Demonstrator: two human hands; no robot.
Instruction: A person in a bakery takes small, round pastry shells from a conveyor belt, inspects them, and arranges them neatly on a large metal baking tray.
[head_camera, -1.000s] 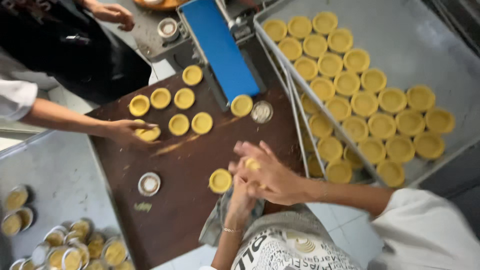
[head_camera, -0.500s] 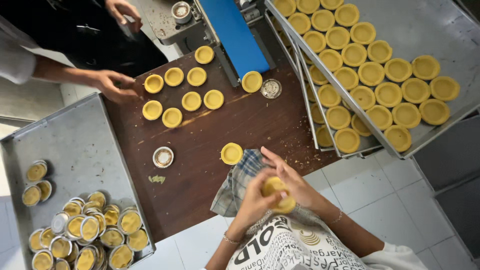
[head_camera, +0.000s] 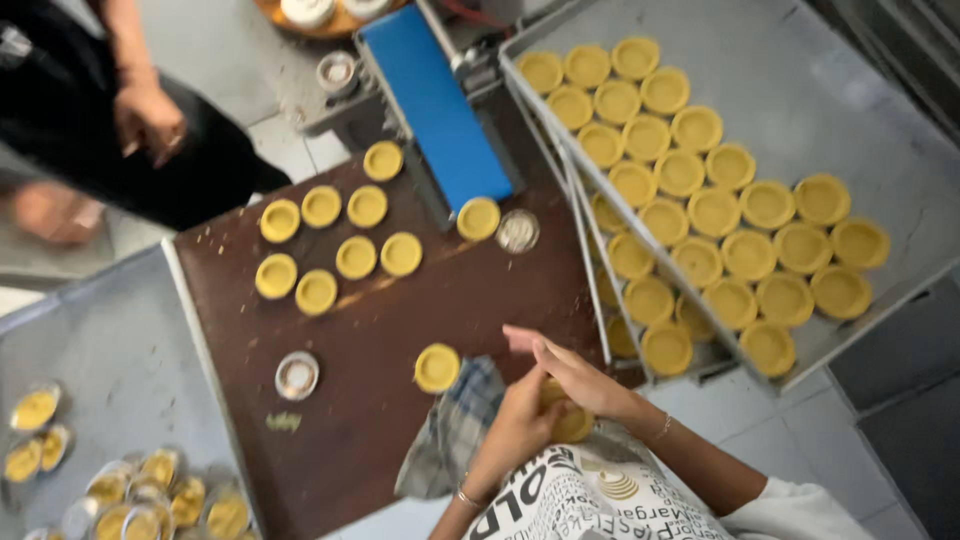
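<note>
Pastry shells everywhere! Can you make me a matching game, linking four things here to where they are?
Things:
1. Single shell
2. Empty tin mould
3. Rows of shells
4. Shell being pressed

Places:
A. On the grey metal tray, upper right
B. Between the person's left hand and right hand
C. Alone on the brown table, near the checked cloth
D. On the table's left part, near its edge

Pairs: 1-C, 2-D, 3-A, 4-B
</note>
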